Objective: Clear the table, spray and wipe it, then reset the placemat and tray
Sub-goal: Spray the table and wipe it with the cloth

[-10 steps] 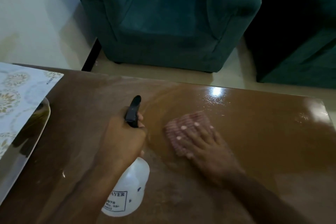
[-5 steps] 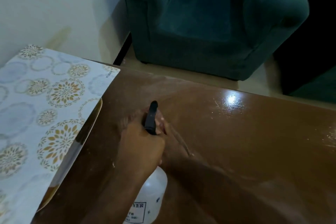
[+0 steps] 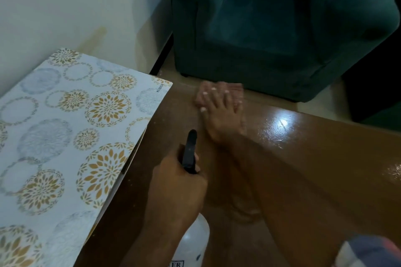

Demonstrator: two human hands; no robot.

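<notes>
The pink cloth (image 3: 236, 89), blurred, lies flat at the far edge of the glossy brown table (image 3: 303, 158), pressed under the straight, spread fingers of the right hand (image 3: 223, 119). The left hand (image 3: 180, 186) grips the white spray bottle (image 3: 195, 240) at its black head. A floral placemat (image 3: 76, 125) covers the table's left side.
</notes>
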